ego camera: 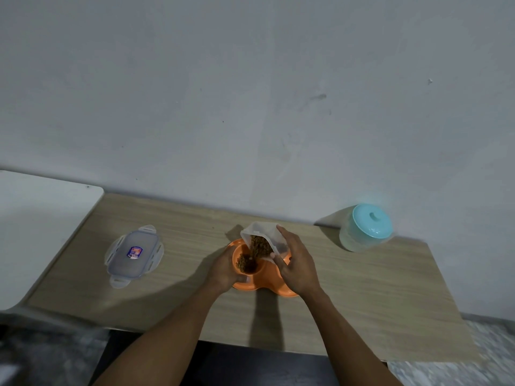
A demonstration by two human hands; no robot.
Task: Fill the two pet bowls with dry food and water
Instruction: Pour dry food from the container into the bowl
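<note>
**Head view.** The right hand (299, 264) grasps a translucent rectangular plastic container (263, 232), tilted mouth-down over the orange plastic double pet bowl (269, 278), which sits at the centre of the light wood-grain counter (362, 288). A stream of brown dry kibble (245, 263) falls from the container into the left of the 2 wells, which is partly filled. The right well is hidden behind the right hand. The left hand (224, 270) curls round the bowl's left rim. A clear clip-lock lid (133, 255) with a small label lies flat well to the left. A pale plastic jar with a turquoise knobbed lid (365, 228) stands well to the right, near the grey wall (250, 93).
</note>
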